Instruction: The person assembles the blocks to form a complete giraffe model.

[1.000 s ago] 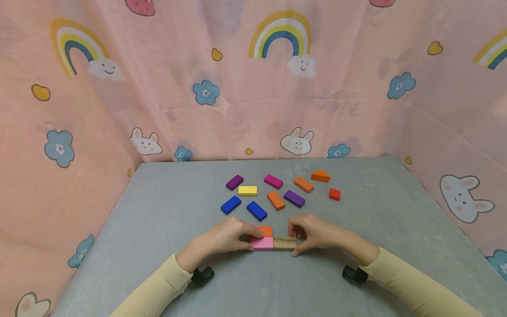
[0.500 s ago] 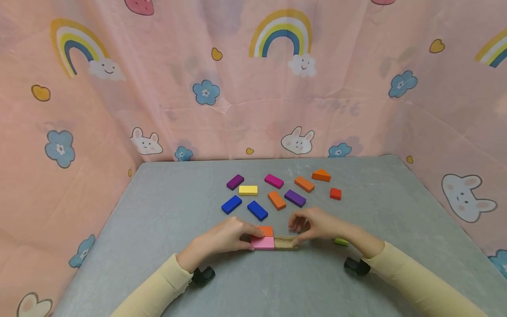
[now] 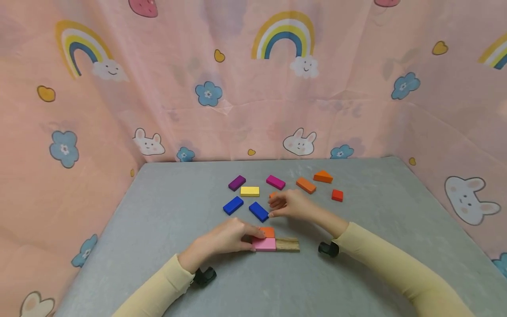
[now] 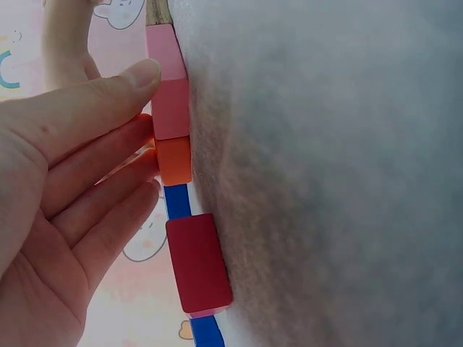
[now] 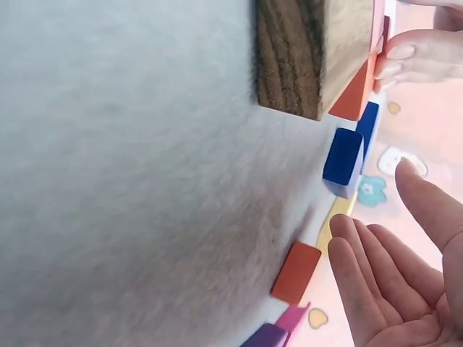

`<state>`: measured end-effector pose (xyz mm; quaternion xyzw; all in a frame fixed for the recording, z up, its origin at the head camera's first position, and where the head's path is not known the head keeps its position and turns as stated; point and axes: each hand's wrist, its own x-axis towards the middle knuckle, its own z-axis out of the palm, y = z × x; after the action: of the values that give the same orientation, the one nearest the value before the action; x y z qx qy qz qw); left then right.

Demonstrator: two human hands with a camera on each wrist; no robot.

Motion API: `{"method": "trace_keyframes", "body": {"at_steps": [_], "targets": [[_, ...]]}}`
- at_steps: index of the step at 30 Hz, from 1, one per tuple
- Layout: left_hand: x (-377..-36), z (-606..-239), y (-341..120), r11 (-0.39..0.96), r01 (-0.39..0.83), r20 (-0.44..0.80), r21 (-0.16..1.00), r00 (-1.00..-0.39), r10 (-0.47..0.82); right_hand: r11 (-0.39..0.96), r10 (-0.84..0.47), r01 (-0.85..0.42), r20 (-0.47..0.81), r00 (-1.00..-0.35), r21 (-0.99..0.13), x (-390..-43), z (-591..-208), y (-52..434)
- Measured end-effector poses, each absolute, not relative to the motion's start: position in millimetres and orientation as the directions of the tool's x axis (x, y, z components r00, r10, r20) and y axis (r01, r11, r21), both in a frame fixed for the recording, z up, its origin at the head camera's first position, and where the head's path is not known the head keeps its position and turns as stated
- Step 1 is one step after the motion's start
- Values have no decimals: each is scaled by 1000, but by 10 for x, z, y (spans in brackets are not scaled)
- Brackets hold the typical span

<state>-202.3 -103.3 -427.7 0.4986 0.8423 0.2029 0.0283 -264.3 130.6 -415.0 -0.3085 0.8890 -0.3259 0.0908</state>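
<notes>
My left hand [image 3: 223, 237] pinches the pink block [image 3: 263, 245], its thumb and fingers at the left end. An orange block [image 3: 270, 231] lies against the pink block's far side, under the index finger. A bare wood-grain block [image 3: 287, 245] adjoins the pink one on the right. In the left wrist view a dark red block [image 4: 199, 264] stands beside the fingers; the hand covers it in the head view. My right hand [image 3: 295, 205], fingers loosely bent and holding nothing, hovers over another orange block [image 3: 272, 195], mostly hidden. Its thumb tip is close by a blue block [image 3: 259, 211].
Farther back lie a second blue block [image 3: 233, 205], a yellow block [image 3: 250, 191], a plum block [image 3: 236, 182] and a magenta block [image 3: 275, 182]. Toward the right are another orange block [image 3: 306, 185], an orange triangle [image 3: 323, 177] and a small red block [image 3: 337, 195]. A patterned curtain [image 3: 245, 119] rises behind the table.
My right hand has let go of the wood-grain block's right end and moved away and left, over the loose blocks. It now hides the purple block. The left hand stays put.
</notes>
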Motion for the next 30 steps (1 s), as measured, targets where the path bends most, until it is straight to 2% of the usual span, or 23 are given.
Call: {"method": "trace_keyframes", "body": {"at_steps": [9, 14, 19, 30], "targets": [[-2028, -4272, -1034, 405, 834, 174, 375, -492, 853, 597, -625, -491, 15, -780, -634, -2742, -4245, 1138], [-2025, -4275, -1037, 405, 833, 173, 378, -493, 852, 618, -628, -515, 21, -778, -594, -2758, -4295, 1084], [-2026, -4284, -1033, 410, 833, 171, 371, -495, 852, 643, -618, -524, 25, -786, -559, -2745, -4307, 1055], [-2041, -4294, -1038, 408, 831, 173, 379, -496, 851, 671, -582, -493, 17, -813, -554, -2719, -4282, 1003]]}}
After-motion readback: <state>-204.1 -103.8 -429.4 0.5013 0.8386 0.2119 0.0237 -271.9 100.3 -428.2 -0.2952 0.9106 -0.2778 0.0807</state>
